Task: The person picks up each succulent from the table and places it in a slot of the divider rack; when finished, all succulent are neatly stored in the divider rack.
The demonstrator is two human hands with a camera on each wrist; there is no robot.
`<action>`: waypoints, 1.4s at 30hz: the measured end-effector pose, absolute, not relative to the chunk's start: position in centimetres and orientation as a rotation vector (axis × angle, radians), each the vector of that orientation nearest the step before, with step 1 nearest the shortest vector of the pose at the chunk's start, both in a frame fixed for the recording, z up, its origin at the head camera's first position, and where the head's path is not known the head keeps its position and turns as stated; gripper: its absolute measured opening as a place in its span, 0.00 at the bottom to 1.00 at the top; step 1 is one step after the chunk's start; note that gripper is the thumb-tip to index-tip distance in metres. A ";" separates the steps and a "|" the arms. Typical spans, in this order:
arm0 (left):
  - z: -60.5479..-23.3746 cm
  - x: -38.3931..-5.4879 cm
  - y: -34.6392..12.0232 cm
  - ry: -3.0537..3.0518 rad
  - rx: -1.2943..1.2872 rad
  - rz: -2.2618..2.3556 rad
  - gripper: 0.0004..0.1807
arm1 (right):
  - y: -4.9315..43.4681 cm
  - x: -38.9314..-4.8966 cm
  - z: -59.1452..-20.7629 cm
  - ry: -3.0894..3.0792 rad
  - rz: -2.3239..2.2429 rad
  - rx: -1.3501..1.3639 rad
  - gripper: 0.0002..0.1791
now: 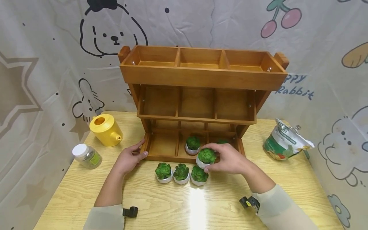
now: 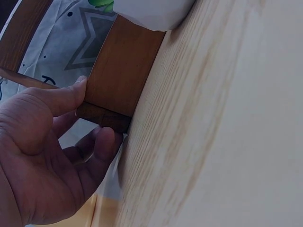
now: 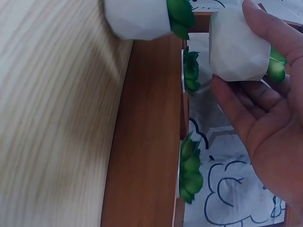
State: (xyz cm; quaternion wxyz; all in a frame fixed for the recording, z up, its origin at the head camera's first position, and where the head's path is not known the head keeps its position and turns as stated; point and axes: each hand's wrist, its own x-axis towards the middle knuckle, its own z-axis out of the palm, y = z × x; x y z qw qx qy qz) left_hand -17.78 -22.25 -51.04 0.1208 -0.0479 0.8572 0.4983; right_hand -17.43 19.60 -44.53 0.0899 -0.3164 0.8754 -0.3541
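My right hand (image 1: 228,158) pinches a small potted succulent (image 1: 207,156) by its faceted white pot (image 3: 239,47), thumb on one side and fingers on the other. It hovers at the front edge of the three-tier wooden shelf (image 1: 201,78), over the bottom tier. One potted succulent (image 1: 193,143) sits in that tier's middle compartment; another succulent (image 1: 222,141) shows in the right compartment, mostly hidden by my hand. My left hand (image 1: 128,159) grips the bottom tier's left end, thumb and fingers around its wooden corner (image 2: 104,116). Three potted succulents (image 1: 181,173) stand in a row before the shelf.
On the left of the table (image 1: 161,207) are a yellow watering can (image 1: 105,130) and a clear jar (image 1: 89,158) with a white lid. A clipped green-and-white bag (image 1: 284,140) leans at the right. A printed curtain (image 1: 184,25) hangs behind the shelf.
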 end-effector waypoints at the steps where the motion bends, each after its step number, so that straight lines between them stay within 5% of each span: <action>1: -51.0 -17.8 -22.2 2.505 -0.139 1.453 0.36 | 19.4 -17.5 -44.5 2.599 -1.052 -0.943 0.37; 42: -51.1 -17.8 -22.2 2.487 -0.163 1.464 0.36 | 12.5 -23.0 -42.6 2.624 -0.920 -1.017 0.40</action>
